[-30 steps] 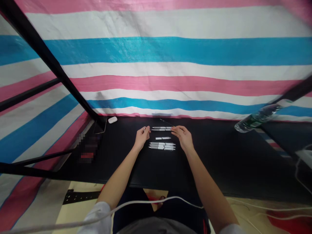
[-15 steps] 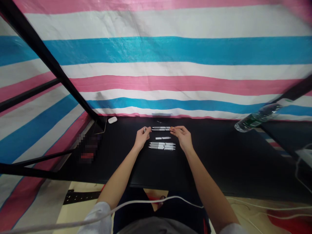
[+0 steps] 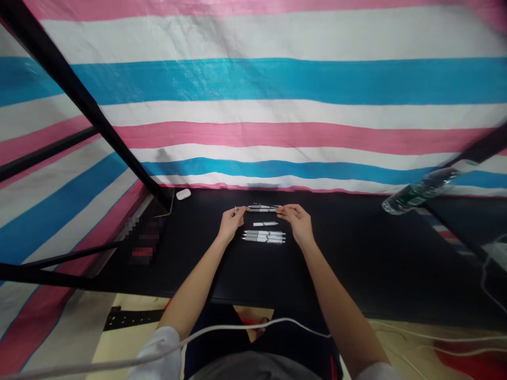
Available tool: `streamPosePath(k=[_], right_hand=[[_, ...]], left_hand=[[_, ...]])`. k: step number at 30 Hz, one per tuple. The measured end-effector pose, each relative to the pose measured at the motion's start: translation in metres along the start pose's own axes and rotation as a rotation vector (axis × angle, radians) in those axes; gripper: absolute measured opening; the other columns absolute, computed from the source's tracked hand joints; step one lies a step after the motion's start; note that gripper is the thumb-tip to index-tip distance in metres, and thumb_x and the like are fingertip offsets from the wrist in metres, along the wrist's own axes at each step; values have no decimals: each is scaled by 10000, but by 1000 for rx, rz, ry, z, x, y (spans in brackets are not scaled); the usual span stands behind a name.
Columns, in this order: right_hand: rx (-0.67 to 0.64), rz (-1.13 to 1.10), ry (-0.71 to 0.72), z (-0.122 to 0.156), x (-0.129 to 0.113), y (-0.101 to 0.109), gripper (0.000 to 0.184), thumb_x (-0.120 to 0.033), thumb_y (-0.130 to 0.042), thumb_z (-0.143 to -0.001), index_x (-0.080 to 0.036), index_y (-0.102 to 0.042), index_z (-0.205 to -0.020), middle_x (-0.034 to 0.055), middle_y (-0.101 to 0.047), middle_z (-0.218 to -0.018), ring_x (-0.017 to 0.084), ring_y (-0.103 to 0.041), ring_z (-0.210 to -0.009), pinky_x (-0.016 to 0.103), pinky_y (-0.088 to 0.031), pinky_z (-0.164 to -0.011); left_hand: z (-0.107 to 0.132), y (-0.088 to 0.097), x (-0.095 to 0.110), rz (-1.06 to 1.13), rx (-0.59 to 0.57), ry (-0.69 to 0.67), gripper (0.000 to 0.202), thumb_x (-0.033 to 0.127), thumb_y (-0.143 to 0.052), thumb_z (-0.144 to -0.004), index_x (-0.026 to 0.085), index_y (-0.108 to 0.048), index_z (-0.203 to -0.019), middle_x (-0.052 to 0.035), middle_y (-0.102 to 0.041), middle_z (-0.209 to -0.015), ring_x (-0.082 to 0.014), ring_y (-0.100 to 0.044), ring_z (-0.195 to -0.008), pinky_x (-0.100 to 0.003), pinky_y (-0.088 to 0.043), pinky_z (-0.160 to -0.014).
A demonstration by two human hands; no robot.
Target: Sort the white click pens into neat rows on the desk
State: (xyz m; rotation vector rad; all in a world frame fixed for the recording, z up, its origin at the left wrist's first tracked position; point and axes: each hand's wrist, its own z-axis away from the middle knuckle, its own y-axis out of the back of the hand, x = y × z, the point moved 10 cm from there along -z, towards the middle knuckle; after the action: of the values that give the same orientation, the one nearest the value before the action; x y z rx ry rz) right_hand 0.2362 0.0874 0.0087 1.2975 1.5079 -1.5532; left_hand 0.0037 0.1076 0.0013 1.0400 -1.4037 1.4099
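Note:
My left hand (image 3: 232, 221) pinches a small pale pen part (image 3: 236, 209) between its fingertips. My right hand (image 3: 297, 221) is shut on a thin dark rod (image 3: 267, 205), probably a pen refill, which runs left just above two white pens (image 3: 263, 209) lying end to end with the hands. A single white pen piece (image 3: 265, 224) lies just below them. Closer to me, a tight group of several white pens (image 3: 263, 237) lies side by side between my wrists. All of these rest on a black table (image 3: 356, 248).
A white earbud case (image 3: 183, 194) sits at the far left of the table. A plastic water bottle (image 3: 420, 191) hangs at the upper right. Striped pink, white and blue tarpaulin (image 3: 277, 79) and black frame bars (image 3: 79, 100) surround the table. A white cable (image 3: 237, 326) crosses my lap.
The thin rod in my right hand has swung down and left, from a steep slant to nearly level. It now lies closer to my left hand's fingertips.

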Motion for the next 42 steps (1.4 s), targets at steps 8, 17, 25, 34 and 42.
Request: streamPosePath(k=[8,17,25,34,42], right_hand=[[-3,32,10,0,-1,1,301,-447,-781,-706,-196,-644,-798,50,-740,-793,211,-724,-781,386,-613,-742],[-33,33,-6,1,1,-2,304,-449,-785,-701,-196,-647,-800,47,-740,-781,214,-726,-777,373,-609,-727],[-52,51,-18,3,-3,-8,324,-464,-793,-682,-193,-647,-781,49,-735,-766,216,-721,-765,376,-606,-715],[-47,46,-22,2,-1,-6,319,-455,-798,-678,-189,-652,-781,42,-732,-748,209,-720,-749,363,-603,-704],[-58,47,-25,1,1,-4,318,-456,-798,-676,-196,-650,-785,42,-734,-741,211,-720,-753,367,-603,-709]], left_hand=[[-2,3,-2,51,23,-22,445,528,-783,-646,118,-612,-655,74,-333,-497,-22,-259,-430,-198,-172,-422],[-2,7,0,24,52,-44,385,429,-819,-619,111,-679,-785,63,-420,-517,-33,-342,-448,-203,-246,-440],[-2,4,0,10,16,-43,366,409,-815,-627,117,-692,-810,56,-445,-541,-32,-349,-445,-208,-243,-441],[0,0,3,4,-4,-50,370,422,-805,-643,116,-678,-810,67,-412,-513,-35,-337,-443,-206,-244,-442],[1,0,5,-22,-3,-54,380,449,-800,-644,121,-675,-790,64,-407,-516,-37,-339,-446,-205,-250,-444]])
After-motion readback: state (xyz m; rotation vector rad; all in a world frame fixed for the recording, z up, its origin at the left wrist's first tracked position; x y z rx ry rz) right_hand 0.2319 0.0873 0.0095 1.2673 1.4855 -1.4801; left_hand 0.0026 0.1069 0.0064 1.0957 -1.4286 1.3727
